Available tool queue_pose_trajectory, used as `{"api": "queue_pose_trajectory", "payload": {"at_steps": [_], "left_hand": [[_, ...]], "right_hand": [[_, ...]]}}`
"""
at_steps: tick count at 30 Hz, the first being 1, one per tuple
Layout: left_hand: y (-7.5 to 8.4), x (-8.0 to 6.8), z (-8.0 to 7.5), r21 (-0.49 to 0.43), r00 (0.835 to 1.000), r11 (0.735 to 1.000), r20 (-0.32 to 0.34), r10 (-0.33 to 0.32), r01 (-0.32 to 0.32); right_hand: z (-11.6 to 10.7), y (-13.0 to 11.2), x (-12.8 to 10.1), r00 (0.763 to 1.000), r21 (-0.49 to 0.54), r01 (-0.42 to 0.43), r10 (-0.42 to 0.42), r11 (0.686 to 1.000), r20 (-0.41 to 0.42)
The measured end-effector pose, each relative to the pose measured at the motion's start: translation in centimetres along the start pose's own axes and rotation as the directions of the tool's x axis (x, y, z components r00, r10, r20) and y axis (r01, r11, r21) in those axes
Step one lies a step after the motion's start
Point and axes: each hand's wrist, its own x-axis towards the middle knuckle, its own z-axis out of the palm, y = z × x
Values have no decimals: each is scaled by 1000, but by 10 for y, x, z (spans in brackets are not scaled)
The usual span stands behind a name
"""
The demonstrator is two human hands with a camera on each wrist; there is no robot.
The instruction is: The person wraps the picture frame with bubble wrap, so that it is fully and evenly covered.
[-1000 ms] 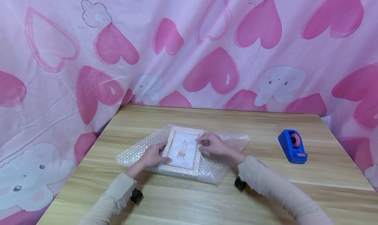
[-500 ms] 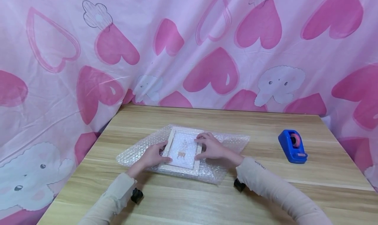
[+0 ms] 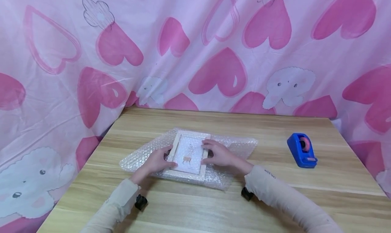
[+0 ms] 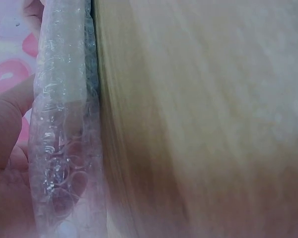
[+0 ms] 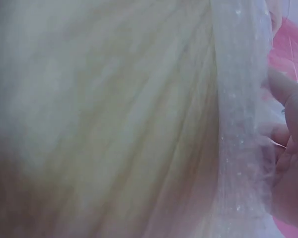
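A pale wooden picture frame [image 3: 187,151] with a small deer print lies on a sheet of bubble wrap [image 3: 138,156] on the table, turned slightly. My left hand [image 3: 157,161] grips its left side, thumb over the front. On the opposite side my right hand [image 3: 220,153] holds the right edge between thumb and fingers. In the left wrist view, bubble wrap [image 4: 64,119] covers the frame's near edge beside the hand. The right wrist view is blurred; bubble wrap [image 5: 242,129] stands next to the fingers there. Fingertips under the frame are hidden.
A blue tape dispenser [image 3: 302,150] with a pink roll stands on the right of the wooden table [image 3: 195,209]. A pink curtain [image 3: 195,49] with hearts hangs behind the table and along its sides.
The right hand has shifted slightly and its thumb has settled lower on the frame's right edge. The left hand, frame and bubble wrap stay nearly in place.
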Motion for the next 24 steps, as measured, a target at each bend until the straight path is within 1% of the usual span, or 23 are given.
{"api": "queue_pose_trajectory", "payload": {"at_steps": [5, 9, 12, 15, 20, 22, 24], "left_hand": [[1, 1, 0, -3, 1000, 1000, 1, 1, -1], [0, 2, 0, -23, 1000, 1000, 5, 0, 0], [-1, 2, 0, -50, 1000, 999, 28, 1, 1], [-4, 2, -2, -92, 997, 996, 71, 9, -2], [-7, 2, -13, -180, 986, 982, 145, 78, -51], [-9, 1, -18, -187, 983, 980, 152, 101, -71], [-11, 1, -24, -181, 984, 980, 143, 105, -78]], "right_hand": [[-1, -3, -1, 1000, 16, -23, 23, 1000, -2], [1, -3, -2, 999, 55, -45, 46, 997, -19], [3, -2, -3, 998, 94, -48, 52, 994, -39], [3, -2, -4, 997, 121, -55, 61, 991, -48], [4, -3, -3, 996, 141, -73, 79, 987, -40], [4, -4, -3, 996, 146, -79, 86, 986, -38], [4, -4, -3, 995, 149, -85, 92, 985, -38]]}}
